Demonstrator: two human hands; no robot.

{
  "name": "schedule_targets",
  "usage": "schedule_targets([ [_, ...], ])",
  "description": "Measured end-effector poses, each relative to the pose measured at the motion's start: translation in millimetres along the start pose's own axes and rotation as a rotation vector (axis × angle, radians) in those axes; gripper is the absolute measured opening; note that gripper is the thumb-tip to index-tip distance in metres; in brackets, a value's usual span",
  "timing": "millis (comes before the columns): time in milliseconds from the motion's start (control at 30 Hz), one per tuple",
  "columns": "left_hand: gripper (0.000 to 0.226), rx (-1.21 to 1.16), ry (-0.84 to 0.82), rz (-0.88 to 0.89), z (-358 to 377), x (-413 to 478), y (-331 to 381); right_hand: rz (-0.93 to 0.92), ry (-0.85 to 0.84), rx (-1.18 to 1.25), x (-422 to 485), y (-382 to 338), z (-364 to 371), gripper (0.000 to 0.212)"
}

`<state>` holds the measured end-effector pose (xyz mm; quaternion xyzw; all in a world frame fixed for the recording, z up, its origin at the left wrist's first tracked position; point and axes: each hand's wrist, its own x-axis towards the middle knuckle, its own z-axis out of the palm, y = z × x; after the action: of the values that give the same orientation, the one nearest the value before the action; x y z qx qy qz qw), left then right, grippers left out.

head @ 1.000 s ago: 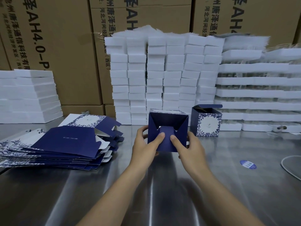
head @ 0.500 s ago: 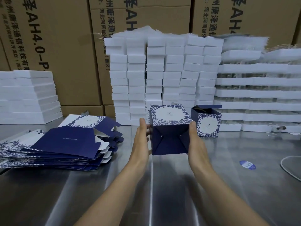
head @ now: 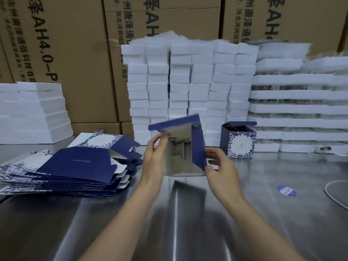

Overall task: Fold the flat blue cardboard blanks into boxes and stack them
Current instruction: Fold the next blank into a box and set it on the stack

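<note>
Brushed steel tabletop (head: 94,223), glossy and streaked, with brown corrugated cartons (head: 75,53) walling off the back. Far left: square-edged white foam slabs (head: 33,113), stacked. Next: a fanned pile of flat blue cardboard blanks (head: 75,166), matte with floral borders, close to the table's left edge. Centre: I see the left hand (head: 153,159) gripping the left wall of the half-folded blue box (head: 184,153). The box is off the steel, mouth toward me, pale interior, top flap raised, edges blurred. The right hand (head: 220,166) pinches its lower right corner. Beyond: a finished blue floral box (head: 239,142), upright with its flap open. Open steel reaches to a blue oval sticker (head: 286,190).
</note>
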<state>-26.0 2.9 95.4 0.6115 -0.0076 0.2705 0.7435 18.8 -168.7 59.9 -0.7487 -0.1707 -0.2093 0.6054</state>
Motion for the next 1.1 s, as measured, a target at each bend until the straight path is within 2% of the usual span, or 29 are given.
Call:
schedule_targets([
  [67, 0.038, 0.052, 0.011, 0.038, 1.4, 1.6, -4.6, 0.053, -0.031, 0.043, -1.0, -1.7, 1.0, 0.035],
  [133, 0.027, 0.096, 0.022, 0.075, 2.3, 1.7, -8.6, 0.109, -0.062, 0.113, -2.3, -5.6, 1.1, 0.021],
  [300, 0.023, 0.210, 0.013, 0.115, 4.0, 2.8, -13.8, 0.155, -0.104, 0.143, -3.4, -7.7, -0.3, 0.048],
  [367, 0.020, 0.227, 0.021, 0.130, 4.3, 2.4, -13.0, 0.170, -0.076, 0.109, -2.4, -6.3, 0.1, 0.042],
  [433, 0.011, 0.197, 0.038, 0.118, 3.5, 3.2, -12.3, 0.172, -0.033, 0.075, -0.2, -5.0, -0.4, 0.024],
  [467, 0.016, 0.167, 0.067, 0.077, 1.7, 4.0, -11.8, 0.194, -0.004, 0.093, 0.1, -6.6, -1.7, 0.026],
  [500, 0.020, 0.103, 0.119, 0.000, -1.1, 5.0, -9.4, 0.252, 0.045, 0.138, 2.3, -5.4, -3.7, 0.037],
  [567, 0.023, -0.065, 0.213, -0.185, -8.5, 10.1, -4.1, 0.430, 0.158, 0.317, 10.2, -2.5, -11.0, 0.049],
  [633, 0.018, -0.165, 0.217, -0.292, -14.1, 14.0, -2.8, 0.519, 0.179, 0.451, 15.9, -3.0, -18.3, 0.044],
  [700, 0.017, -0.201, 0.217, -0.322, -15.3, 14.4, -3.1, 0.513, 0.182, 0.471, 17.2, -4.2, -21.7, 0.036],
  [800, 0.019, -0.207, 0.207, -0.304, -12.0, 12.8, -2.1, 0.276, 0.312, 0.285, 12.2, -11.6, -21.4, 0.026],
  [867, 0.020, -0.152, 0.198, -0.264, -9.4, 11.5, -0.3, -0.036, 0.462, 0.006, 5.8, -22.1, -22.5, 0.022],
  [933, 0.020, -0.096, 0.185, -0.231, -6.4, 9.3, 1.0, -0.396, 0.530, -0.251, -0.5, -32.1, -21.4, 0.016],
  [1000, 0.020, -0.024, 0.165, -0.188, -2.3, 6.2, 1.8, -0.649, 0.455, -0.406, -9.6, -42.0, -13.1, 0.004],
  [1067, 0.024, 0.057, 0.128, -0.140, 0.8, 1.4, 4.2, -0.747, 0.243, -0.477, -23.1, -48.1, 0.1, 0.009],
  [1100, 0.025, 0.096, 0.099, -0.121, 2.0, -0.7, 5.5, -0.738, 0.130, -0.524, -29.2, -50.3, 6.0, 0.011],
])
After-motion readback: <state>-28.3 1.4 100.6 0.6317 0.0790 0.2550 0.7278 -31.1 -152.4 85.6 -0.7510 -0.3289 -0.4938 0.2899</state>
